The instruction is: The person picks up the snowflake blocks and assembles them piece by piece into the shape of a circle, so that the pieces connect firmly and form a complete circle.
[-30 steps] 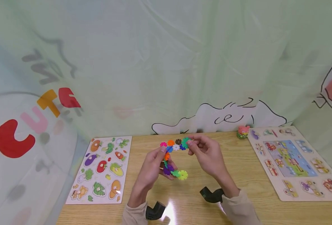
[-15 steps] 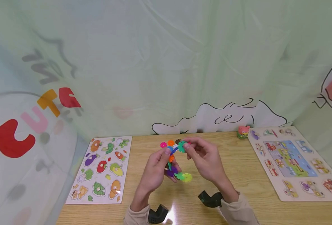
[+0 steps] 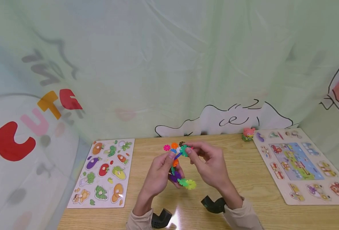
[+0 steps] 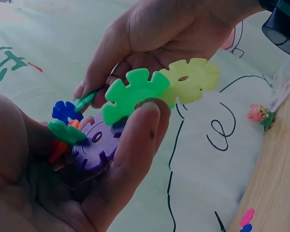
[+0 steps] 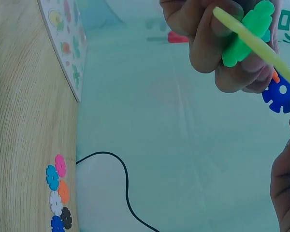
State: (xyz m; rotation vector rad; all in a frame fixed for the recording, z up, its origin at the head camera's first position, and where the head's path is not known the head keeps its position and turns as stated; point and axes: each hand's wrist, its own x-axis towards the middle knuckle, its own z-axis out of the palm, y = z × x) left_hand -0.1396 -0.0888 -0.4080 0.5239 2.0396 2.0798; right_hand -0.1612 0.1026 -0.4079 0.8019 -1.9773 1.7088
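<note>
My left hand grips a chain of interlocking snowflake discs: a purple disc, a light green disc, a yellow disc, an orange one and a dark blue one. In the left wrist view the thumb presses on the light green disc, and the chain bends round behind it. My right hand pinches a teal disc between thumb and fingers. Its edge meets the dark blue disc at the chain's far end, teal and blue standing at an angle to each other.
Several loose snowflake discs lie behind the hands, among them a pink disc and an orange disc. A vegetable puzzle board is at left, a vehicle puzzle board at right. Beside the latter stands a pink toy figure.
My right hand has moved left with the teal disc, bringing it to the chain's dark blue end. My left hand has shifted slightly right and turned the chain.
</note>
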